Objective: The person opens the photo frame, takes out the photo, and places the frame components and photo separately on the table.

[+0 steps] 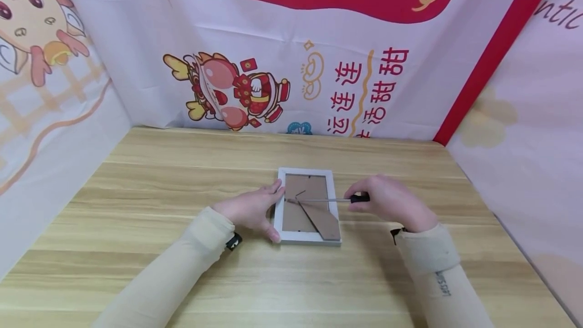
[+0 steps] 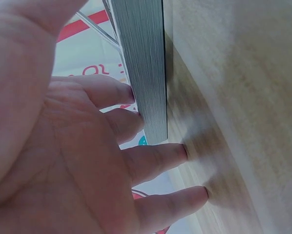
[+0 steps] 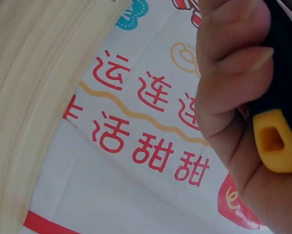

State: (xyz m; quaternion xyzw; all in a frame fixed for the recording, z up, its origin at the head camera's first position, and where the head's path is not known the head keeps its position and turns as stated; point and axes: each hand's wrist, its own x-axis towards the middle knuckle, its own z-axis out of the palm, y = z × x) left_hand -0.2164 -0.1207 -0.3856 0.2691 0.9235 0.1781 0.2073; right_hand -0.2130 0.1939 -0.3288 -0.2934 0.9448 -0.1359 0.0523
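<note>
A white picture frame (image 1: pixel 305 171) lies face down on the table, its brown backing board (image 1: pixel 298 221) and fold-out stand leg (image 1: pixel 324 219) facing up. Along the frame's left side, my left hand (image 1: pixel 250 210) steadies it with fingers stretched out and thumb at the near left corner. In the left wrist view the fingertips touch the frame's grey side edge (image 2: pixel 141 68) and the table. My right hand (image 1: pixel 389 199) grips a screwdriver by its black and yellow handle (image 3: pixel 278 141). The screwdriver's metal shaft (image 1: pixel 325 200) reaches across the backing, its tip near the frame's left inner edge.
The wood-grain table (image 1: pixel 182 277) runs back to a printed white cloth (image 1: pixel 291 29) with red lettering and cartoon figures. More cloth hangs along the left and right sides.
</note>
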